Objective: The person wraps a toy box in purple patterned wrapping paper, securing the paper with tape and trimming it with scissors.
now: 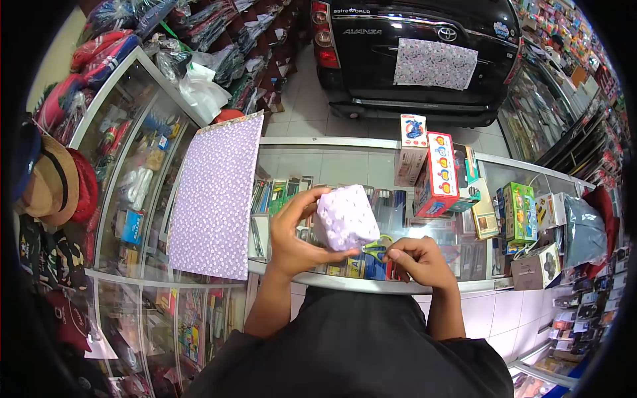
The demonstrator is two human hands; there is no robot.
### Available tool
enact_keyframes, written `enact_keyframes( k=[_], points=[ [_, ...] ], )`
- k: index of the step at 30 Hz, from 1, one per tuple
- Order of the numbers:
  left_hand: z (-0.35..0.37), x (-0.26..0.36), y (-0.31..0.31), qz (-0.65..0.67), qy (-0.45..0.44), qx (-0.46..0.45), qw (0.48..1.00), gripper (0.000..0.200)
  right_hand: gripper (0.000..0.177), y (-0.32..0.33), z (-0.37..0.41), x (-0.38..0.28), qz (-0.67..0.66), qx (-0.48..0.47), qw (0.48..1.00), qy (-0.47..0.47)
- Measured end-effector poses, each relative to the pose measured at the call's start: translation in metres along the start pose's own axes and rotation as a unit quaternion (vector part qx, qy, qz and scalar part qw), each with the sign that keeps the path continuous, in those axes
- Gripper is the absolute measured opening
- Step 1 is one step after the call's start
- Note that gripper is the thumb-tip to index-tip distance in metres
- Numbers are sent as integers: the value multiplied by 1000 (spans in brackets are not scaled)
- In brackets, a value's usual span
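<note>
Floral-wrapped box [348, 217] is gripped in the left hand [292, 233], held over the glass counter [332, 140]. Right hand [421, 264] is positioned near the box but apart, fingers curled; whether anything is pinched cannot be told.

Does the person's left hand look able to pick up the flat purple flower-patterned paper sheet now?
Probably not: the left hand is holding the small lilac flower-patterned wrapped box, though the sheet lies uncovered nearby.
</note>
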State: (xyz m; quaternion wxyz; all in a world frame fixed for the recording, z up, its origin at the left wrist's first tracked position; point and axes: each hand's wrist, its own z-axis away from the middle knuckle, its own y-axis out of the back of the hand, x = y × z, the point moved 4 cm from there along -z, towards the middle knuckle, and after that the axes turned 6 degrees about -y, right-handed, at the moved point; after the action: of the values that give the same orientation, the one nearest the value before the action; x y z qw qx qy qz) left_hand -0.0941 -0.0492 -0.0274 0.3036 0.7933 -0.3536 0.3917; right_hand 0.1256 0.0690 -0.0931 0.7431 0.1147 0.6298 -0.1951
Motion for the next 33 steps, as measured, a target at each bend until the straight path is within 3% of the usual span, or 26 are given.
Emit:
enact_keyframes(
  k=[2, 6, 13, 19, 22, 26, 33],
  points=[
    [-6, 23, 2, -165, -230, -33, 959, 81, 28, 0, 0, 0, -7, -3, 1000, 0],
    [-12, 34, 4, -208, -319, -86, 921, 62, 27, -1, 1, -3, 1, 1, 1000, 8],
    [-7, 22, -1, -214, -308, -170, 911, 52, 26, 3, 3, -4, -4, -6, 1000, 12],
    [1, -15, -9, -201, -223, -298, 906, 70, 26, 17, 7, -15, 23, 7, 1000, 18],
    [9, -36, -9, -187, -189, -324, 908, 68, 25, 18, 8, -22, 35, 23, 999, 18],
    [23, -70, -1, -148, -185, -306, 922, 63, 25, 18, 5, -19, 32, 20, 999, 31],
    [34, -73, 11, -97, -135, -253, 953, 67, 25, 13, 1, -15, 40, 6, 999, 4]
  ],
)
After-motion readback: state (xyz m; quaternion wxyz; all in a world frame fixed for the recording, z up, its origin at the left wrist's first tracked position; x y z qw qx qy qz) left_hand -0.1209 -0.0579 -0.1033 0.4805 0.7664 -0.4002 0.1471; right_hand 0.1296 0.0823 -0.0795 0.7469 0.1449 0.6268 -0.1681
